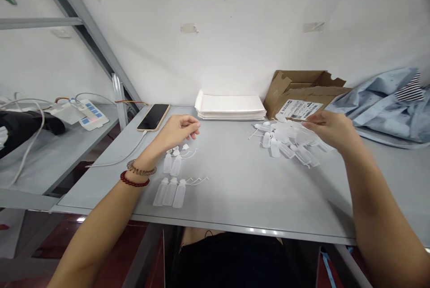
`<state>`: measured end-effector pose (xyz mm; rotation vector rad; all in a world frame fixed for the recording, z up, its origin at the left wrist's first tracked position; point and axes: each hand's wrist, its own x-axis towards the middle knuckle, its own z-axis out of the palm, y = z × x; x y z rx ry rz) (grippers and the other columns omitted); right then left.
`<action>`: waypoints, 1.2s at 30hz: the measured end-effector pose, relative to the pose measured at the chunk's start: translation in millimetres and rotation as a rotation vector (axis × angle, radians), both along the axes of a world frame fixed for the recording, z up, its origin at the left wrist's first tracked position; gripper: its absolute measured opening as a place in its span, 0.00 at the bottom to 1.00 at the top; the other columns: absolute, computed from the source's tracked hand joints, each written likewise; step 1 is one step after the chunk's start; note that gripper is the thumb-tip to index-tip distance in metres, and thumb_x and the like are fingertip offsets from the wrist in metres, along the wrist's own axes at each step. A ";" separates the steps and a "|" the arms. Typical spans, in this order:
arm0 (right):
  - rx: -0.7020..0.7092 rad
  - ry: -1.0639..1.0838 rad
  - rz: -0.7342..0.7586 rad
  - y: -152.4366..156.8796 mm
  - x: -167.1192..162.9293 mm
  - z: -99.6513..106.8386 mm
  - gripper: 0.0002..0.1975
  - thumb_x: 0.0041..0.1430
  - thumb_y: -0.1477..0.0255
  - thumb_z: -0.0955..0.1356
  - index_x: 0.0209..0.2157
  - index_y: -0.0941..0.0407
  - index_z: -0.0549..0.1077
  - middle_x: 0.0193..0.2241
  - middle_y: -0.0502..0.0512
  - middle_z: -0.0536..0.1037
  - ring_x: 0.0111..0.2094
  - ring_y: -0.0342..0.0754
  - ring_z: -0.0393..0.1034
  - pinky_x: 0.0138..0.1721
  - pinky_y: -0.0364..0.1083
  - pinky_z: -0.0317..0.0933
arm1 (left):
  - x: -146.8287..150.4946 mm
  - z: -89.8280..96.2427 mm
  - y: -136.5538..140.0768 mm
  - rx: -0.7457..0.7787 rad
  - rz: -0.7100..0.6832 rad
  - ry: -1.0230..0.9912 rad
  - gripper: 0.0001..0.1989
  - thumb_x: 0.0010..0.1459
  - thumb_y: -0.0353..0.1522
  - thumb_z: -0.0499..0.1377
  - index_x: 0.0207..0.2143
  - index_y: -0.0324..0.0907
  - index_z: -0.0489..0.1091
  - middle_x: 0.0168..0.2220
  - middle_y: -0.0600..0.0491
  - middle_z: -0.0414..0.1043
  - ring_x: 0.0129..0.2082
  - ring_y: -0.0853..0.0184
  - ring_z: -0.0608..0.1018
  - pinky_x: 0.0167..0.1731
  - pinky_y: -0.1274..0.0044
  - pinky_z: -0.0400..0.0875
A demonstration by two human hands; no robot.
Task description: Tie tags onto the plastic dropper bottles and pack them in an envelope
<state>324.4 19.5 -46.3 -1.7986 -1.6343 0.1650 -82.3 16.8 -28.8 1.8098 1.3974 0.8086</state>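
My right hand [331, 129] reaches into a loose pile of small translucent plastic bottles [285, 149] at the right. Its thumb and fingertips are pinched together on one bottle at the pile's back edge, mostly hidden by the others. My left hand [181, 131] hovers over the table on the left, fingers loosely bent and slightly apart, with nothing seen in them. Just under it lie two small bottles [175, 166] with white tops and thin curved straps. Nearer the front edge, three more bottles [172, 193] lie side by side, their straps pointing right.
A phone [153, 117] on a white cable lies at the back left. Against the wall are a stack of white sheets or envelopes [231, 108] and an open cardboard box [302, 93]. Light-blue fabric [386, 104] is bunched at the right. A metal post [120, 100] stands at left.
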 end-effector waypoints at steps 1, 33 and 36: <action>0.051 -0.013 -0.014 -0.8 -5.5 0.6 0.07 0.50 0.66 0.69 0.24 0.51 0.67 0.23 0.55 0.73 0.27 0.55 0.68 0.32 0.57 0.60 | -3.3 1.3 1.1 -0.007 0.010 0.039 0.11 0.54 0.38 0.58 0.31 0.38 0.71 0.27 0.51 0.75 0.24 0.71 0.74 0.23 0.79 0.67; -0.215 -0.177 0.991 -99.2 -263.7 -25.8 0.37 0.47 0.49 0.70 0.49 0.65 0.68 0.45 0.65 0.70 0.45 0.57 0.62 0.45 0.55 0.61 | -17.0 -17.8 9.3 0.035 -0.096 0.669 0.08 0.45 0.31 0.59 0.29 0.38 0.74 0.30 0.48 0.77 0.29 0.65 0.76 0.25 0.78 0.64; -0.275 -0.158 0.957 -97.6 -266.4 -28.4 0.39 0.45 0.48 0.70 0.49 0.65 0.68 0.45 0.65 0.69 0.46 0.57 0.60 0.46 0.55 0.59 | -16.4 -16.6 7.8 0.037 -0.088 0.669 0.07 0.45 0.31 0.59 0.28 0.38 0.74 0.31 0.48 0.77 0.29 0.65 0.75 0.24 0.78 0.62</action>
